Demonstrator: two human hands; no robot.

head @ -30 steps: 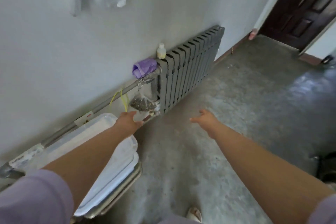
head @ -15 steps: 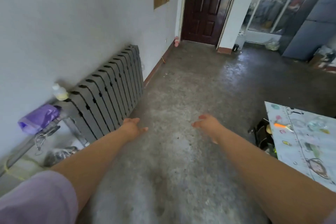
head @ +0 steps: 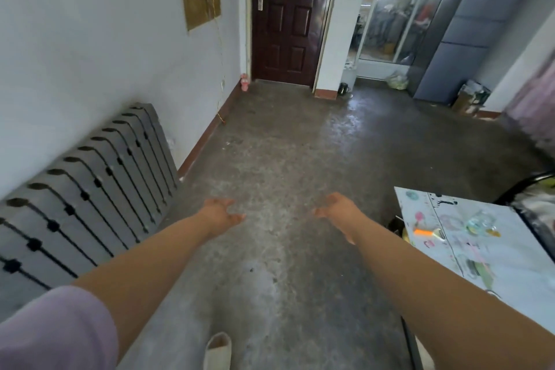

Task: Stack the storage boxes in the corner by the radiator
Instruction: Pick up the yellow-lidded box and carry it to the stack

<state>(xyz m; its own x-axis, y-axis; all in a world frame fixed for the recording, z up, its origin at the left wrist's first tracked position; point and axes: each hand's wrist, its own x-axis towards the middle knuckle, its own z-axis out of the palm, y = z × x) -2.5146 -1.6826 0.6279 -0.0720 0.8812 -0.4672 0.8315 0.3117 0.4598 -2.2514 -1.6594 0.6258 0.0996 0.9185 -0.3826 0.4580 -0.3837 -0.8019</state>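
Both arms reach forward over the bare concrete floor. My left hand [head: 221,213] hangs with loosely spread fingers and holds nothing. My right hand [head: 338,209] is the same, relaxed and holding nothing, about a shoulder's width to the right. The grey ribbed radiator [head: 90,186] runs along the white wall to my left. No storage box is in view.
A table with a printed cloth [head: 477,252] and small items stands at the right. A dark wooden door [head: 289,15] closes the far end. A grey cabinet [head: 462,39] and a cardboard box [head: 470,97] are at the far right. My foot [head: 217,351] shows at the bottom.
My view has swung up and right, away from the white storage boxes beside the radiator. My left hand has come off the box lid and both hands now hang free.
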